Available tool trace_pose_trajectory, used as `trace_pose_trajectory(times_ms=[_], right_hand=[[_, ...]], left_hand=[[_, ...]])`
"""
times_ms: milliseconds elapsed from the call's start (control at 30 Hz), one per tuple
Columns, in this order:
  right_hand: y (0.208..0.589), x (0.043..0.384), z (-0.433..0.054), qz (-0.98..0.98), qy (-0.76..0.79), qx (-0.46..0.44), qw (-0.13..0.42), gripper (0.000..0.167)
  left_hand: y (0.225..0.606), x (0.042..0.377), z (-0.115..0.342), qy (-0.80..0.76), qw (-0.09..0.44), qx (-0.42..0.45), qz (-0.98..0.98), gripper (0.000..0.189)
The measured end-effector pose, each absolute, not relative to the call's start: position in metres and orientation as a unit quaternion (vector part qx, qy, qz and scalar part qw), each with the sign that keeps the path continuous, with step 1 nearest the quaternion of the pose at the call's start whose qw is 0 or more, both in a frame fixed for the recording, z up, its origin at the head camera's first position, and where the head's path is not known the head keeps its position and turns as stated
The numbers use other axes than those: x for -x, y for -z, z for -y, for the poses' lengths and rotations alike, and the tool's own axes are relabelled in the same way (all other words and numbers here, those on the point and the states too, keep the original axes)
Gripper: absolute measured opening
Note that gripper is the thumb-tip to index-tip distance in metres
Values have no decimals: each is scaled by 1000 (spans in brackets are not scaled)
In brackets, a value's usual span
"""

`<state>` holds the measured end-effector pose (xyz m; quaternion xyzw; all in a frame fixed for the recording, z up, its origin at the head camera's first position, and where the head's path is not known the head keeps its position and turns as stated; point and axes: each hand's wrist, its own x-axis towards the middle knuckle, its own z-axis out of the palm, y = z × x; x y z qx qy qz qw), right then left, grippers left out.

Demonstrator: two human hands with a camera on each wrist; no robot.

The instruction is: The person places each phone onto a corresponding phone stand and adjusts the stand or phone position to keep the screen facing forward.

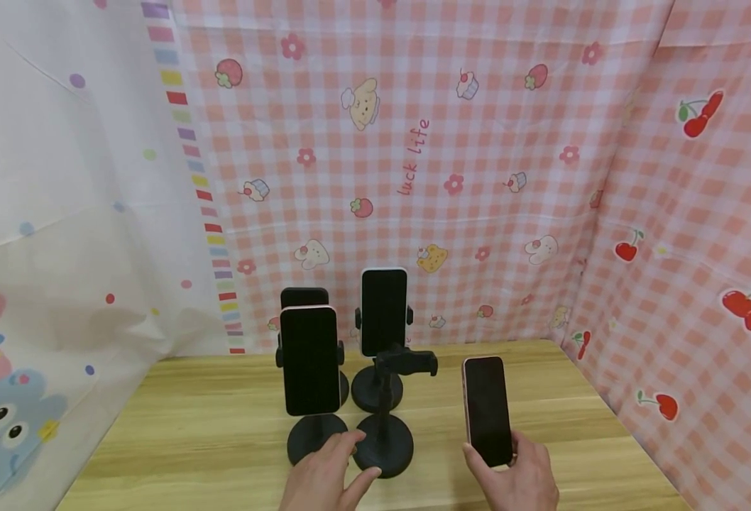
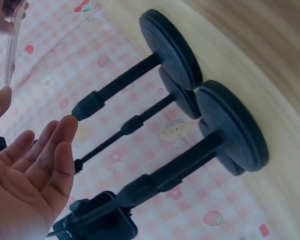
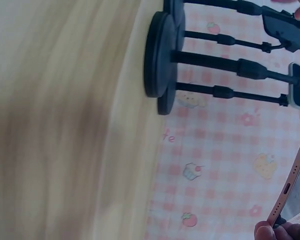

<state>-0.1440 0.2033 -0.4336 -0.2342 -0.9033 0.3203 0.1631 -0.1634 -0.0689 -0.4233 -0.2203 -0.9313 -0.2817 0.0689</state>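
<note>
My right hand grips a black-screened phone with a pink edge by its lower end, thumb on one side and fingers on the other. In the right wrist view, the phone's bottom edge shows its port. To its left stands a black phone stand whose clamp holds nothing. My left hand, fingers spread and relaxed, is near that stand's round base, with nothing in it. The left wrist view shows the hand beside the stands' poles.
Left of the bare stand, another stand holds a phone upright, partly covering a second phone behind. A white-edged phone sits in a stand at the back. All stand on a wooden table before a pink checked cloth.
</note>
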Motion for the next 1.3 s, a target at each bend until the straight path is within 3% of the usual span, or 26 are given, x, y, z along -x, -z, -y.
trace_pose_trajectory(times_ms=[267, 867, 1300], right_hand=[[422, 139, -191, 896, -329, 236, 186, 91], [400, 129, -171, 892, -331, 213, 223, 83], [384, 127, -156, 886, -366, 184, 217, 81]], left_hand=[[413, 157, 58, 300, 141, 209, 920, 68], [388, 160, 49, 347, 129, 227, 901, 80], [380, 167, 43, 362, 185, 254, 878, 72]])
